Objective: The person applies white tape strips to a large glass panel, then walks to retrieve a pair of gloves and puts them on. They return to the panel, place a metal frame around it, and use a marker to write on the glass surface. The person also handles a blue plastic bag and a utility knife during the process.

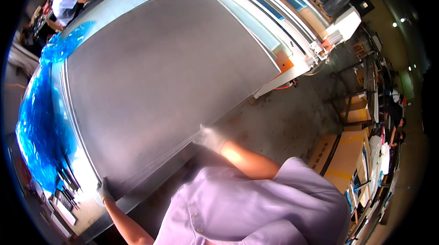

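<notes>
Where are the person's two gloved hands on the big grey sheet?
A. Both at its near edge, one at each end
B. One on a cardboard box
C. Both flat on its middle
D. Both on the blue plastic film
A: the left hand and the right hand both grip the near edge of the grey sheet, set apart along it.

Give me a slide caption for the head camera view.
Gloved left hand and right hand grip the near edge of a stack of large grey sheets beside blue plastic film.
</notes>
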### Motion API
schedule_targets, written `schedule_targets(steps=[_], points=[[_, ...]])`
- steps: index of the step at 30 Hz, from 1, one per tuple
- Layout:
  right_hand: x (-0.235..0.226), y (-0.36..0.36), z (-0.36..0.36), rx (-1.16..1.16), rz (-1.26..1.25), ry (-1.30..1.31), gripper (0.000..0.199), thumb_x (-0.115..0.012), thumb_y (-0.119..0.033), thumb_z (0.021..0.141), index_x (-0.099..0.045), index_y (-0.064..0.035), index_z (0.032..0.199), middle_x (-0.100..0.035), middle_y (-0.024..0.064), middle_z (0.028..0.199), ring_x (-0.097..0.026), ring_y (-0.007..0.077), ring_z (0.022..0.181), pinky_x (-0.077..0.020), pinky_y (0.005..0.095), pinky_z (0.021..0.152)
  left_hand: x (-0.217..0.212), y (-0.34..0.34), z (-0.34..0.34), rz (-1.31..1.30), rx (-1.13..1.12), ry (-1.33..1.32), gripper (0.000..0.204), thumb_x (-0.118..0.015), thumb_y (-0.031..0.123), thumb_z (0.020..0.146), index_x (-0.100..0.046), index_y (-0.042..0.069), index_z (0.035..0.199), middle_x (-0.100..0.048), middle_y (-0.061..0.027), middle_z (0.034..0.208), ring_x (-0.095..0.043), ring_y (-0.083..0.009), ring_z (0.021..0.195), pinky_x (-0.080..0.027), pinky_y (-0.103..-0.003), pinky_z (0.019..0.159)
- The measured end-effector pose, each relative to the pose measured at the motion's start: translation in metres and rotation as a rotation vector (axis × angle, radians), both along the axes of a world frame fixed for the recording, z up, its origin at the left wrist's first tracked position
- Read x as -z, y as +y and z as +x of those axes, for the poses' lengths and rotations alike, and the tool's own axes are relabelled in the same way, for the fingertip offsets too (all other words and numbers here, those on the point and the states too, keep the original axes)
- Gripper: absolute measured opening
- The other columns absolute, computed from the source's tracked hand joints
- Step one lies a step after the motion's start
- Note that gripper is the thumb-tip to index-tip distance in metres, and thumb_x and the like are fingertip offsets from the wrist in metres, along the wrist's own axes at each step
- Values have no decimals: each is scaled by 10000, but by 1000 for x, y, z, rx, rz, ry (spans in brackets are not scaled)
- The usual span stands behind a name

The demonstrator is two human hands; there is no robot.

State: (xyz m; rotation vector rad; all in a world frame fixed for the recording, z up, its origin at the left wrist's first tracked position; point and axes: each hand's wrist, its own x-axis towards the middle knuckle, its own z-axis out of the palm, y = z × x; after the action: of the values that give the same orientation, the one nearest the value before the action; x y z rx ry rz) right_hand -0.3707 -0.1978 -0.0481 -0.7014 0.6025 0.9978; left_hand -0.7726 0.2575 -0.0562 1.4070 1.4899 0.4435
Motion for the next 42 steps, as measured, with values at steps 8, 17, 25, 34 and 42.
schedule_targets(steps=[8,17,25,34,42], points=[[-41,21,33,32,-425,-276,297,-640,-253,938,-560,-75,1162,-581,99,1055,-587,289,996,-520,499,925,-41,-25,45,-81,162,1,217,-653,142,870,-659,-7,1027,-662,-54,852,-582,-138,742,-486,-304,668],[-10,3,71,-79,-392,-267,432,-711,-345,879,-579,-114,1219,-568,67,1140,-558,224,1064,-551,387,887,-69,-62,53,-211,20,-110,336,-698,337,878,-663,42,1036,-555,52,703,-452,-57,563,-396,-246,523],[0,6,85,-145,-502,-315,430,-692,-277,901,-533,-99,1259,-566,92,1106,-559,262,1073,-554,388,884,-41,-85,44,-101,-104,-169,246,-701,208,875,-698,-15,978,-644,8,792,-560,-86,661,-471,-266,598],[12,6,101,-162,-298,-405,282,-661,-266,924,-563,-78,1110,-596,56,1016,-581,225,988,-563,373,845,-49,-79,57,-77,-38,-125,179,-709,180,877,-693,7,918,-597,42,751,-497,-72,651,-432,-264,590],[-5,-53,27,-182,-369,-350,310,-684,-269,908,-560,-111,1143,-581,47,1044,-591,217,939,-555,376,834,-63,-128,0,-121,-14,-1,197,-706,192,880,-686,21,975,-613,37,764,-508,-61,648,-442,-269,598]])
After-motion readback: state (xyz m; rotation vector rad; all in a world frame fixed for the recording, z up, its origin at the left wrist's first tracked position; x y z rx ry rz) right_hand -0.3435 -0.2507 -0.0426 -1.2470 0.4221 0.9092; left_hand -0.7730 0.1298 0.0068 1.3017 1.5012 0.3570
